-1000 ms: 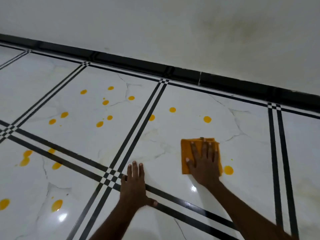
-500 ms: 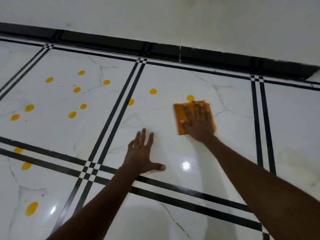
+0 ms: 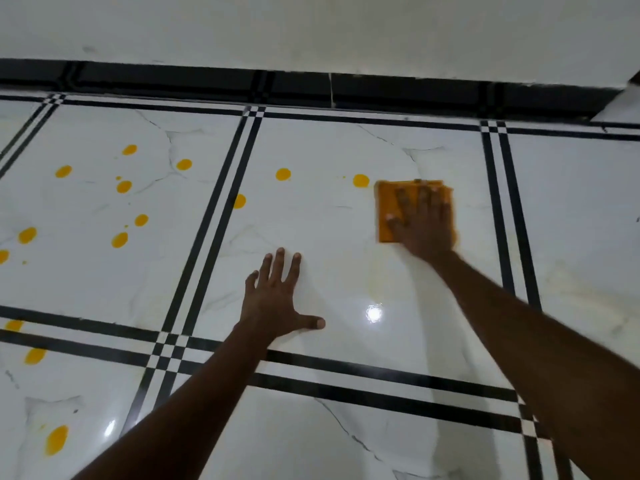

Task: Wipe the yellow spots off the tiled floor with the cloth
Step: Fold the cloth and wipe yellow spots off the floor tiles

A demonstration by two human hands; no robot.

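Note:
A folded orange cloth [image 3: 387, 209] lies flat on the white marble tile floor [image 3: 311, 237]. My right hand [image 3: 424, 225] presses down on it with fingers spread. A yellow spot [image 3: 360, 180] sits just left of the cloth, and two more spots [image 3: 283, 174] [image 3: 239, 201] lie further left on the same tile. Several yellow spots [image 3: 119, 240] dot the tile to the left. My left hand [image 3: 277, 299] rests flat on the floor, fingers apart, holding nothing.
Black double grout lines [image 3: 221, 216] cross the floor. A black skirting [image 3: 311, 86] runs along the white wall [image 3: 311, 29] at the back. More yellow spots [image 3: 56, 439] lie on the near-left tile. A light glare [image 3: 374, 312] shows between my hands.
My right hand has slid the cloth up and then rightward across the tile, and the spot that lay beside it near my wrist is gone. My left hand shifted forward onto the same tile.

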